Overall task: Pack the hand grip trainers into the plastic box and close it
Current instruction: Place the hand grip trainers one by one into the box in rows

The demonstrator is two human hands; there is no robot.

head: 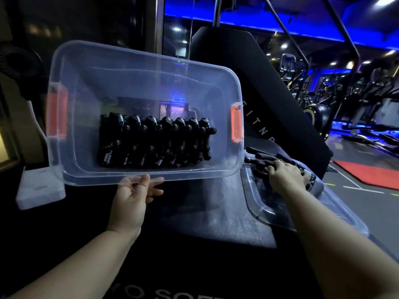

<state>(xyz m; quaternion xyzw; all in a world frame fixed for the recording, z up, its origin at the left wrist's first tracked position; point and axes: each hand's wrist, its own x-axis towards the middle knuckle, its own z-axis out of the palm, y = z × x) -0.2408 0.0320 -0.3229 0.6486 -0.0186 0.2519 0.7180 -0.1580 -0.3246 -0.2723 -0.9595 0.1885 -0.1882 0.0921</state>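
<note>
Head view: my left hand (pixel 133 195) grips the near rim of the plastic box (pixel 92 67), fingers curled over the edge and showing through the clear plastic. The box is tipped up on its far side, so its opening faces me. One orange latch (pixel 57 114) sits on its left end wall and a second orange latch (pixel 236 123) on its right end wall. Inside, the packed hand grip trainers (pixel 153 143) lie in two tight rows against the box floor, black handles with metal springs showing along the upper and lower edges.

To the right of the box, the clear lid (pixel 280 212) lies flat on the dark padded surface (pixel 205 223). A heap of loose trainers (pixel 263 157) rests on the lid's far end. My right hand (pixel 285 173) lies palm down on this heap, fingers bent over the handles; I cannot tell whether they close round any one of them.

A white block (pixel 41 188) stands at the near left. Gym machines (pixel 356 87) under blue light and a red floor mat (pixel 367 171) occupy the far right.
</note>
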